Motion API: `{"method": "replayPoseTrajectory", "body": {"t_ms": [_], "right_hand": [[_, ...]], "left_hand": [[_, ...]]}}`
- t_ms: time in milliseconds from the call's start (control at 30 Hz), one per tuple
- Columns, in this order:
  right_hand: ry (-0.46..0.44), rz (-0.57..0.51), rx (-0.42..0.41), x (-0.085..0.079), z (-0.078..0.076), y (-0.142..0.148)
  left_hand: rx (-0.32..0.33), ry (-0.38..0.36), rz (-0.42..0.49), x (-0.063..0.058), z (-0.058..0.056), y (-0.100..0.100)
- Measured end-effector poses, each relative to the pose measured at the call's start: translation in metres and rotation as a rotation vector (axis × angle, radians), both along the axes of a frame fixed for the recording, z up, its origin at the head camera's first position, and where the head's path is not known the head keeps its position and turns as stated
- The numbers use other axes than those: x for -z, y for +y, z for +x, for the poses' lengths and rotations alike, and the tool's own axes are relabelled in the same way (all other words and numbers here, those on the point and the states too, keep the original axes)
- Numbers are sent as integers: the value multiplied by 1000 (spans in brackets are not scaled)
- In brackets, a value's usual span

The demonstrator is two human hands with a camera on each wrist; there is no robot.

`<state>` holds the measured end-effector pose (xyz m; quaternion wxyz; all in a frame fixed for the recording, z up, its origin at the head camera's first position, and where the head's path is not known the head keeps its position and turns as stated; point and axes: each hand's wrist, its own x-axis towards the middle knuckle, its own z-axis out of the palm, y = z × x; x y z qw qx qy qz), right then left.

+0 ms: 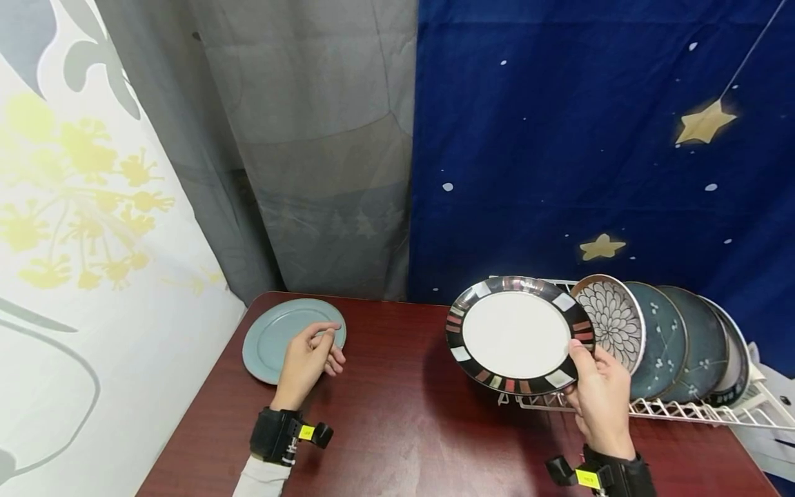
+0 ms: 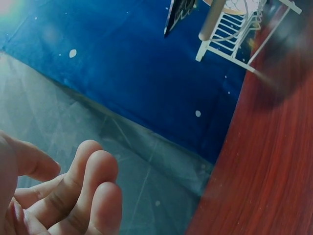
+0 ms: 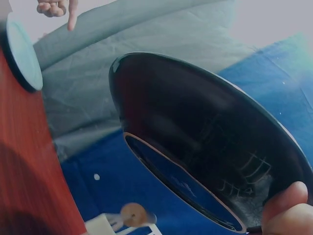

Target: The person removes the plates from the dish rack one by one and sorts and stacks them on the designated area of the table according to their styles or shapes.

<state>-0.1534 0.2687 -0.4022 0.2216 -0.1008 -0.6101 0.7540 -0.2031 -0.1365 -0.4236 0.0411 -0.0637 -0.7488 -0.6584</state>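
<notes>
My right hand (image 1: 599, 393) grips a white-centred plate (image 1: 515, 335) by its right edge, thumb on the rim and fingers beneath. A black rim with coloured blocks runs round this plate, and it is held up above the table. In the right wrist view its dark underside (image 3: 195, 122) shows. My left hand (image 1: 310, 359) hovers over the near right side of a blue-grey plate (image 1: 263, 345) lying on the table's far left corner. Its fingers hang loosely curled with nothing between them, as the left wrist view also shows.
At the right a white wire dish rack (image 1: 683, 413) holds a petal-patterned dish (image 1: 611, 317), blue-green plates (image 1: 655, 345) and a dark-rimmed one behind, all on edge. The red-brown table (image 1: 385, 414) meets grey and blue curtains at the back and a white patterned wall at left.
</notes>
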Motion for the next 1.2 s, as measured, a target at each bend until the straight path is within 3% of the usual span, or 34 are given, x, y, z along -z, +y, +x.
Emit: {"method": "replayPoseTrajectory", "body": {"t_ms": [200, 567, 867, 1200], "right_hand": [[17, -26, -49, 2, -1, -7], [-10, -26, -102, 10, -5, -19], [14, -50, -136, 12, -7, -31], [-1, -72, -158, 12, -4, -40]], "left_hand": [[48, -12, 51, -4, 2, 7], [109, -22, 62, -6, 1, 25], [146, 13, 121, 9, -11, 41], [217, -22, 159, 14, -5, 70]]}}
